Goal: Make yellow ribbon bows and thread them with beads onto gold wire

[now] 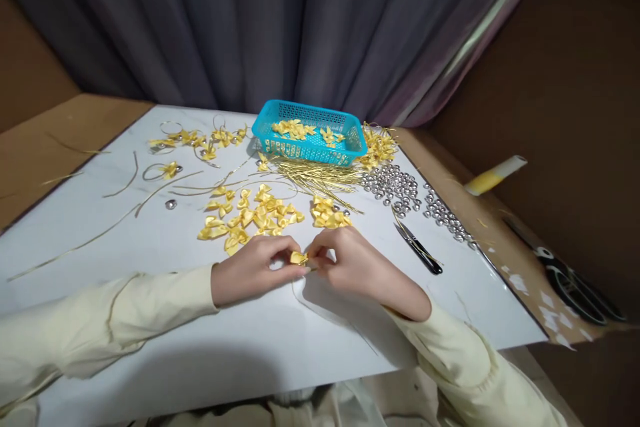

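Between the thumb and fingers of my left hand (255,268) is a small yellow ribbon bow (299,258). My right hand (345,257) is closed in a pinch at the bow's right edge, and its fingertips hide what lies between them. A thin cord (320,312) hangs below the hands and trails to the right over the white board. Just beyond the hands lies a loose group of yellow bows (260,213), with a smaller cluster of bows (327,212) to its right.
A blue basket (310,152) holds more bows. In front lie gold cords (320,177); to the right are silver beads (395,187) and a black-handled cutter (420,250). Bows with cord loops (200,140) lie back left. Black scissors (575,290) rest at the right edge.
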Tool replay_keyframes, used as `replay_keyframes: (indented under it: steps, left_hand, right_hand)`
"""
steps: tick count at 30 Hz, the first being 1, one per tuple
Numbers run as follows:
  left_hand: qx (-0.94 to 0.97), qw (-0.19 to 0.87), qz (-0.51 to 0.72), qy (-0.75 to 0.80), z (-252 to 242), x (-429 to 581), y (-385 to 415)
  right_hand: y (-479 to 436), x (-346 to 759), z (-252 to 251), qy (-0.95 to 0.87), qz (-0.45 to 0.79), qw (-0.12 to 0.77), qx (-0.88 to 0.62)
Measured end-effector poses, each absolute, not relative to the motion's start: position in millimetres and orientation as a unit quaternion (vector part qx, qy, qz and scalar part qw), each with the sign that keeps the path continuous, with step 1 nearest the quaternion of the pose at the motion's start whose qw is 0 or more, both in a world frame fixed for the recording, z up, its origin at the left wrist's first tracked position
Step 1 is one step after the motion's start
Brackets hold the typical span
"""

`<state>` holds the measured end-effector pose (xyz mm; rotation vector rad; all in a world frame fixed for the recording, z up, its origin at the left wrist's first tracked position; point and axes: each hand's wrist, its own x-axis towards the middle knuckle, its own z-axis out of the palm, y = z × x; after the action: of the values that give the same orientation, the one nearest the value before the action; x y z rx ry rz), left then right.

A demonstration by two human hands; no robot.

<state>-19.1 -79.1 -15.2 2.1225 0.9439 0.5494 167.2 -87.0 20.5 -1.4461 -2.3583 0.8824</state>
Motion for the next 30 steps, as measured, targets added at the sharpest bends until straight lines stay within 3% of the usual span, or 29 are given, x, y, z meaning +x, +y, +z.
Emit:
replay_keyframes:
  steps: [6, 16, 30]
  left_hand:
    - [0.851, 0.322, 0.232, 0.344, -17.2, -20.3, -79.0]
    - [0.799, 0.432, 0.191, 0.372, -15.7, -18.4, -78.8]
    - [0.797, 0.441, 0.171, 0.376, -14.8, -18.2, -79.1]
  right_hand:
    - [-88.3, 165.7, 21.3, -0.806, 0.300, 0.113, -0.497]
    - [-88.5, 167.4, 21.6, -0.793, 0.317, 0.125, -0.505]
    - [-92.9, 167.6, 19.5, -0.796, 0.297, 0.122, -0.513]
